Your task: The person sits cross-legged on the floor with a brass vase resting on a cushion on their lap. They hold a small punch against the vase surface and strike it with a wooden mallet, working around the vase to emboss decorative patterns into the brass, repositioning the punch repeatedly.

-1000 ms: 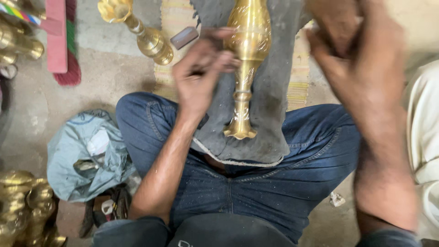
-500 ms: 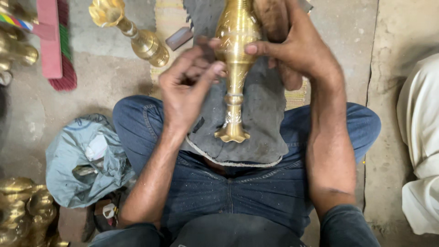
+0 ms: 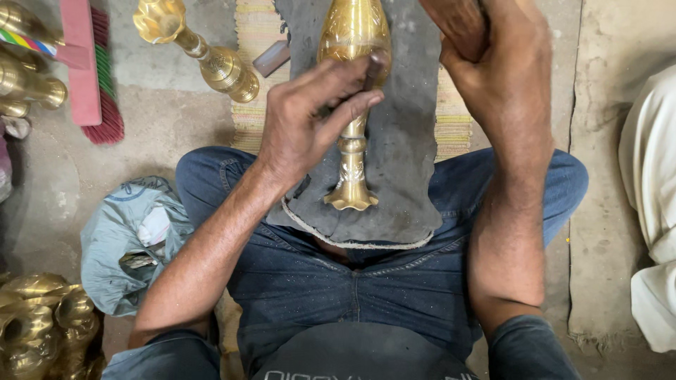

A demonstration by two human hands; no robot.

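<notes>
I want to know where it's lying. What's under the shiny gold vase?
Under the brass vase lies a dark grey cloth, spread over the person's jeans and a striped mat. The left hand covers the vase's middle, so the cloth beneath there is hidden.

Gold engraved brass vase [image 3: 352, 105] on dark grey cloth [image 3: 401, 176], blue jeans [image 3: 296, 274], striped yellow mat [image 3: 250, 84], pink brush [image 3: 81, 63] with red-green bristles

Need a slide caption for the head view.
Left hand presses a tool on a brass vase over grey cloth; right hand grips wood.
</notes>
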